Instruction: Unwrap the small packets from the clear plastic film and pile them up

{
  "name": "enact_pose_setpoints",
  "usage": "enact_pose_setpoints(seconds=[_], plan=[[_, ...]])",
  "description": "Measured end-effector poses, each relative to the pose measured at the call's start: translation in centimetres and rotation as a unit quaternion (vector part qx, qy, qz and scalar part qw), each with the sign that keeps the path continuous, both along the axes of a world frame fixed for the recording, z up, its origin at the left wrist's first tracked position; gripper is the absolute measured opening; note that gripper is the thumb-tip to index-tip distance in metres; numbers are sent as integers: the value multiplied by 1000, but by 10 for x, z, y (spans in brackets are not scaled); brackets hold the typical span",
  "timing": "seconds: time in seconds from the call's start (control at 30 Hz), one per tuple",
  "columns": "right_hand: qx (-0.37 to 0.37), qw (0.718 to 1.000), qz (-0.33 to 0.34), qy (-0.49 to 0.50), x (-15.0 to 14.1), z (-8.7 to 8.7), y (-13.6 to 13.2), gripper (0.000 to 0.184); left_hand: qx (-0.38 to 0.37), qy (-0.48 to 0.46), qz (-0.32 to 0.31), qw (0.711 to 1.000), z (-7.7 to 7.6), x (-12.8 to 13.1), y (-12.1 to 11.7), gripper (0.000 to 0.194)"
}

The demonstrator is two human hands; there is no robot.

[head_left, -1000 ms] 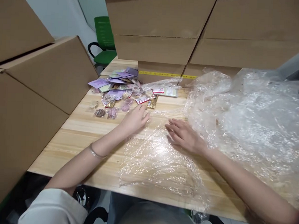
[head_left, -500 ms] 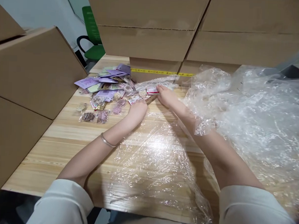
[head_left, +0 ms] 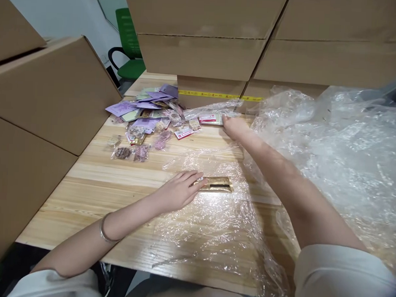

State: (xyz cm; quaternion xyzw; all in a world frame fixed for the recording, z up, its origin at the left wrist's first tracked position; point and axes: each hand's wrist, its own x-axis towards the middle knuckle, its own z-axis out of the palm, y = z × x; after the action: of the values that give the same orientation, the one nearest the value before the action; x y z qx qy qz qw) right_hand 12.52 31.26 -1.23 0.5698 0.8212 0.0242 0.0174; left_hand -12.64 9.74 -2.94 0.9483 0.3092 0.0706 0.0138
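My left hand (head_left: 182, 192) lies palm down with its fingers stretched out, the fingertips on the left end of a gold packet (head_left: 221, 183). The packet has a dark stripe and rests on a sheet of clear plastic film (head_left: 207, 227) on the wooden table. Farther back, my right hand (head_left: 235, 127) is closed at the right end of a flat pale-and-red packet (head_left: 214, 119); its fingertips are partly hidden. Beside that packet, to the left, lie a small clear-wrapped piece (head_left: 194, 124) and a white-and-red card-like packet (head_left: 184, 131).
Purple and green sachets (head_left: 150, 98) are heaped at the back left, with small wrapped pieces (head_left: 123, 152) before them. Crumpled clear plastic (head_left: 342, 159) covers the right side. Cardboard boxes (head_left: 202, 56) stand behind, another box (head_left: 52, 94) at left. A yellow tape measure (head_left: 216, 95) runs along the back.
My left hand has come back toward me, and the gold packet now lies on the film under its fingertips. My right hand has shifted slightly right, staying at the back packets.
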Motion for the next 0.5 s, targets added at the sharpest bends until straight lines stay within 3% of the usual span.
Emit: enact_pose_setpoints(seconds=[0.17, 0.27, 0.37, 0.43, 0.5], plan=[[25, 999, 9, -23, 4, 26, -13, 37, -32, -37, 4, 999, 4, -3, 2, 41], [73, 997, 0, 4, 8, 52, -44, 37, -57, -62, -9, 996, 6, -4, 3, 41], [103, 991, 24, 87, 15, 66, -102, 39, -50, -171, 38, 983, 14, -10, 6, 24], [78, 985, 71, 134, 21, 61, -151, 41, 24, -290, 104, 951, 22, -18, 7, 17], [50, 975, 153, 156, 25, 46, -199, 46, 115, -365, 132, 914, 31, -29, 6, 14]])
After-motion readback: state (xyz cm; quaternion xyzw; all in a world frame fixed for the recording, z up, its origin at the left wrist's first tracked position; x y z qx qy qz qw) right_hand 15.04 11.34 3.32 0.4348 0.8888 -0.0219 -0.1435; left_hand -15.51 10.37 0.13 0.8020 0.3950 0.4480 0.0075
